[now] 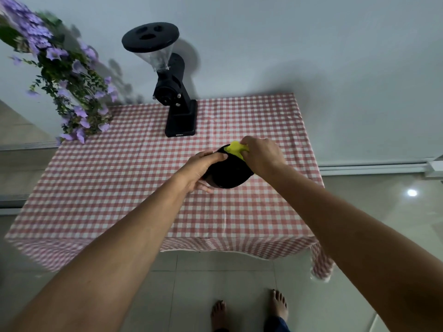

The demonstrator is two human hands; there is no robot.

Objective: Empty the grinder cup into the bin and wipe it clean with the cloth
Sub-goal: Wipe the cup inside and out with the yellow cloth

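The left hand (203,168) grips the black cup (230,173) from its left side. The fingers curl over the top of the cup and the thumb lies under it, on the near side. The cup is tilted, between the two hands, above the table (119,188). I cannot tell if its lower edge touches the table or hangs just over it.

The right hand (261,155) is just beside the left hand, at the far right end of the cup. Its fingers are curled and pinch the yellow cloth (236,148), which is bunched and pressed against the far rim of the cup. Only a small part of the cloth shows; the rest is hidden under the fingers. How deep the cloth goes into the cup, I cannot tell.

The table has a red and white checked cover. Beyond the left hand, well apart from it, a black grinder (176,99) stands upright on the table, with a clear funnel and a black lid on top. Far to the left of the left hand, purple flowers (72,87) hang over the table corner. Below both forearms, on the tiled floor (203,279), two bare feet (219,315) of the person are visible.
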